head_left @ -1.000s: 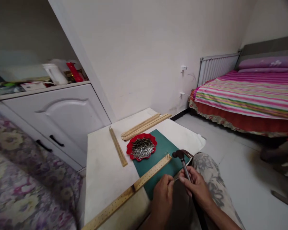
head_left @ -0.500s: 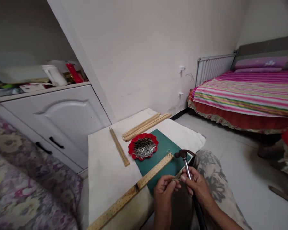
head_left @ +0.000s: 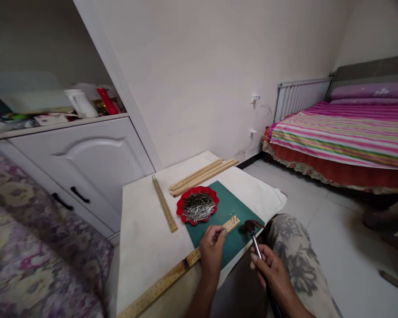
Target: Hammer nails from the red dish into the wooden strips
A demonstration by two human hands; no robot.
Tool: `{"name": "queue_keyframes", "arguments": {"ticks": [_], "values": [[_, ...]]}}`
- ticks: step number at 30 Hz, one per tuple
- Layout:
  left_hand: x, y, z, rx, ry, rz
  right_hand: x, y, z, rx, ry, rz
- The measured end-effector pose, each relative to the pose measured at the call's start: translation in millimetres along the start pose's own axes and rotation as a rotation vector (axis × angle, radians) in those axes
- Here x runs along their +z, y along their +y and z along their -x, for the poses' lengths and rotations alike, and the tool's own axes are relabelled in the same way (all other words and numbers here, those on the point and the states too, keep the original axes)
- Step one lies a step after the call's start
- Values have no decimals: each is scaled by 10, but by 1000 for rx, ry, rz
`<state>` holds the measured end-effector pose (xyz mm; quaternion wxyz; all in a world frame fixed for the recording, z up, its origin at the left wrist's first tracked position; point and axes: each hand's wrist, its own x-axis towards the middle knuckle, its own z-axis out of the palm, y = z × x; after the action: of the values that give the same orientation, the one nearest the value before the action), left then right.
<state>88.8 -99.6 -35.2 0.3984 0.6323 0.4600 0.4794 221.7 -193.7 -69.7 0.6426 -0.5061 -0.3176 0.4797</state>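
Note:
My right hand grips a claw hammer by its shaft, the dark head resting low over the near edge of the green mat. My left hand has moved above a long wooden strip dotted with small holes. Its thumb and fingers are pinched; the nail seen in them a moment earlier barely shows now. Several thin nails stand upright in the strip's far end. Just beyond my left hand, a red scalloped dish is full of loose nails.
More wooden strips lie at the table's back, and another strip sits left of the dish. The white-covered table stands against the wall, with a cabinet to the left and a bed to the right.
My left hand has left my right hand and moved left and forward over the wooden strip. The hammer has dropped slightly, still in my right hand.

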Motion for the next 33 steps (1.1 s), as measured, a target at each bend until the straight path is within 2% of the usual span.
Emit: {"name": "queue_keyframes", "arguments": {"ticks": [3,7,14,25,33], "values": [[48,-46,-241,84,-4,-133,-42,66,-1,32,-24,18],[129,-134,-353,132,-9,-230,-75,141,-15,68,-54,26],[156,-222,-362,131,-58,-309,-124,176,-23,103,-90,67],[174,-183,-345,122,-52,-353,-140,224,-32,156,-194,121],[200,-127,-324,150,-64,-449,-139,88,11,191,-156,169]]}}
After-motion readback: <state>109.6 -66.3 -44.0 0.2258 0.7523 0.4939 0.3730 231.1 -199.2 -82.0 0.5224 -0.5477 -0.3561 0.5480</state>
